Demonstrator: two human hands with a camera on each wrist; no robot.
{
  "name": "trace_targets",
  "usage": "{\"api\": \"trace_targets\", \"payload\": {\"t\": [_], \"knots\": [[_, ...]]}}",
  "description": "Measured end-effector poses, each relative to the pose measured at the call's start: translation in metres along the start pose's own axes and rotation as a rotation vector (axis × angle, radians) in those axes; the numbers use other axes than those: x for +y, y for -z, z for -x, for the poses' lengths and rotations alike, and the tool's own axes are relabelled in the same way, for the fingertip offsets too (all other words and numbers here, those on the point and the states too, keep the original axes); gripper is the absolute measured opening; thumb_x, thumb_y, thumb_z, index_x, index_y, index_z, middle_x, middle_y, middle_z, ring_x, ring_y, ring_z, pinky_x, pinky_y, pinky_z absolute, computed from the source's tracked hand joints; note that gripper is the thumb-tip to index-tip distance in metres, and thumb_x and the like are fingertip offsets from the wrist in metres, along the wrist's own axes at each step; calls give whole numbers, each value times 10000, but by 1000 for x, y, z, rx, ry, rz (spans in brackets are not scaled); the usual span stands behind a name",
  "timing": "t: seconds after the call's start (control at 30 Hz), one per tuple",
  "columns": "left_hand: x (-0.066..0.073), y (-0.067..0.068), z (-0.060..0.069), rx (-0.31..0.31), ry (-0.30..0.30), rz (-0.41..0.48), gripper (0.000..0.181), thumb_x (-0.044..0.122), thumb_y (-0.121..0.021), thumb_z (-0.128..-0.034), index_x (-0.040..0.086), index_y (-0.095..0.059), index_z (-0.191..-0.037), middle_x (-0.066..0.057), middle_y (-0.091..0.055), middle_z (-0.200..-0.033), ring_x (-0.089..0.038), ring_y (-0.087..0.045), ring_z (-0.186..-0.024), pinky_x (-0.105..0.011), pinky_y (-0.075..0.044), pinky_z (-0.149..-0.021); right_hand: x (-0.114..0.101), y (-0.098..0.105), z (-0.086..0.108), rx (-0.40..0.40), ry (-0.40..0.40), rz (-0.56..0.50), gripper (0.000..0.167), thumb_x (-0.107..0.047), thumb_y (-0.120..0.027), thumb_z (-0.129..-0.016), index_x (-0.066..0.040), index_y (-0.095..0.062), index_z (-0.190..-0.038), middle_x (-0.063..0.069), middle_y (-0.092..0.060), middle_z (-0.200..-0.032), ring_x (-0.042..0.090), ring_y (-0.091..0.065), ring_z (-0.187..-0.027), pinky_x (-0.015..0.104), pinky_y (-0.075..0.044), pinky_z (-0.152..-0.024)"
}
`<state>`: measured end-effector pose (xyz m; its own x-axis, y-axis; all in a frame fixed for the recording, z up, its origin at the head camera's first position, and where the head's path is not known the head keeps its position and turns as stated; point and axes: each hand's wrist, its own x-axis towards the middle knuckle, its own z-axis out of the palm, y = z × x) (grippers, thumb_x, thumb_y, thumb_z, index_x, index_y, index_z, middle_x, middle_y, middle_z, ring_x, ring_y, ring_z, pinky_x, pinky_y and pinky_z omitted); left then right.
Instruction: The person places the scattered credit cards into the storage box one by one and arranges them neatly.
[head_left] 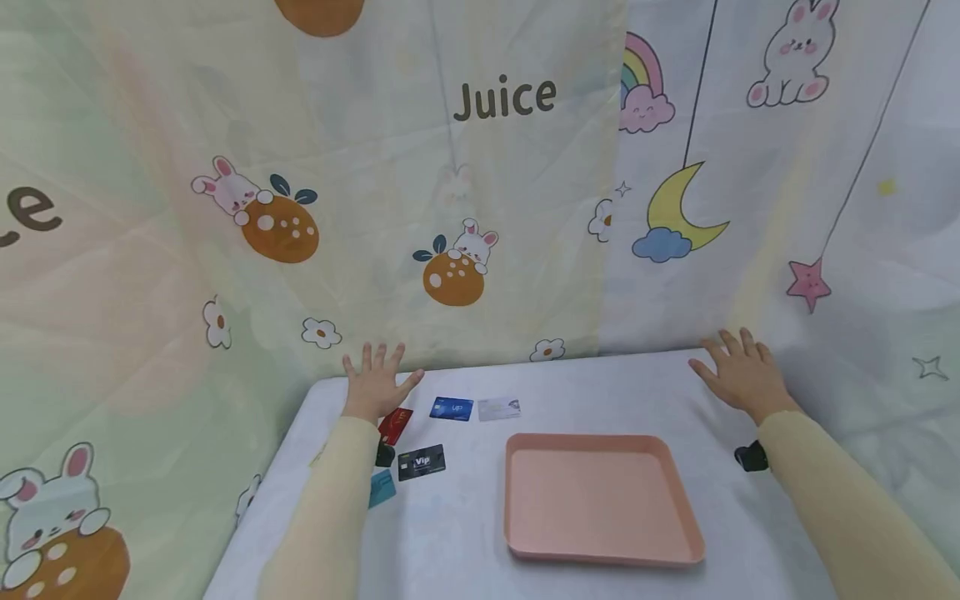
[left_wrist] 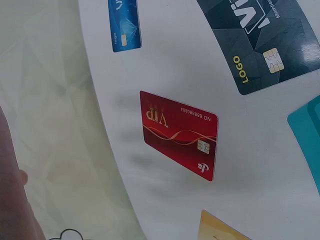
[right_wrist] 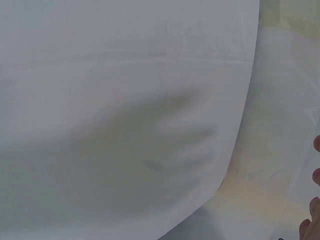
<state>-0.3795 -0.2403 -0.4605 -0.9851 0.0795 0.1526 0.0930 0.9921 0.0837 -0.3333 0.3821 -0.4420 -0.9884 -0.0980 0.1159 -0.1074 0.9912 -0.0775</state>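
The left hand (head_left: pixel 375 388) has its fingers and thumb spread wide and grips nothing; it shows over the far left corner of the white table (head_left: pixel 450 550). The right hand (head_left: pixel 744 377), likewise splayed and holding nothing, shows near the far right corner. In the right wrist view a soft shadow (right_wrist: pixel 145 150) with finger shapes lies on the table beside that hand, of which only some fingertips show at the edge.

The cards lie nearest the left hand. The red card (left_wrist: pixel 181 135) is just on the person's side of it, partly hidden by the wrist in the head view. The blue card (head_left: pixel 452 408) is a little to the hand's right, and the white card (head_left: pixel 499 407) is just beyond that. The black card (head_left: pixel 422 462) sits to the right of the left wrist, and the teal card (head_left: pixel 382 488) is partly covered by the left sleeve (head_left: pixel 326 508). The gold card (left_wrist: pixel 218 229) shows only in part, near the same sleeve.

Between the hands, nearer the person and closer to the right hand, is the pink tray (head_left: pixel 603 500). Beyond both hands hangs a printed cloth (head_left: pixel 525 200).
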Motion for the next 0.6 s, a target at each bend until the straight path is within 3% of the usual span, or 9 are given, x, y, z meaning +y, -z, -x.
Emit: {"api": "trace_targets", "payload": {"t": [0.37, 0.6], "knots": [[-3, 13, 5, 3, 2, -22, 870, 697, -415, -988, 174, -220, -1656, -238, -178, -1700, -487, -49, -1577, -748, 90, -1186, 11, -1, -3, 7, -8, -26, 842, -639, -285, -1062, 59, -332, -1532, 418, -164, -1590, 649, -59, -1466, 758, -15, -1185], [-7, 9, 8, -28, 4, -54, 883, 712, -398, -983, 180, -201, -1660, -233, -182, -1701, -484, -23, -1578, -743, 71, -1195, 18, -5, 0, -27, -9, -9, 828, -624, -311, -1064, 51, -313, -1544, 424, -178, -1579, 670, -88, -1436, 772, -27, -1173]]}}
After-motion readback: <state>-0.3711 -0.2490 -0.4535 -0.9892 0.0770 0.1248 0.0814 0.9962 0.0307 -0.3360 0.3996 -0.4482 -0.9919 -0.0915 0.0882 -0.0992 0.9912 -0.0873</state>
